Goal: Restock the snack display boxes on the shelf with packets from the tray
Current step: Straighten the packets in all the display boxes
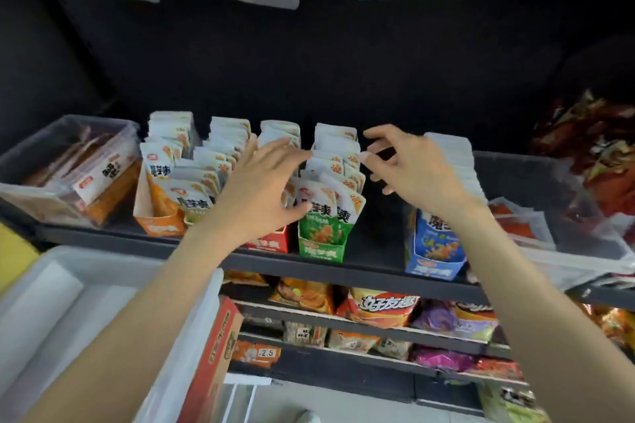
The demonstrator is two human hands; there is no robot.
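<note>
The left hand (261,189) reaches over the shelf (343,268) with its fingers spread and lightly bent, laid across the tops of the packets in the red display box (269,240); its thumb presses the front packet of the green display box (323,244) just beside it. It pinches nothing that can be seen. The right hand (409,168) hovers just right of the green box, over the dark gap between that box and the blue display box (434,251). Its fingers are apart and loosely curled, holding nothing, the fingertips (366,157) close to the upper edge of the green box's packets (335,165); whether they touch is unclear.

The green box stands on the shelf with its long axis running from the front edge toward the back, its low printed end facing the person. Its packets stand upright in a row along that axis, faces forward. Left of the red box sits an orange display box (156,216), aligned the same way. The white tray (51,319) lies below and left of the green box, in front of the shelf.
</note>
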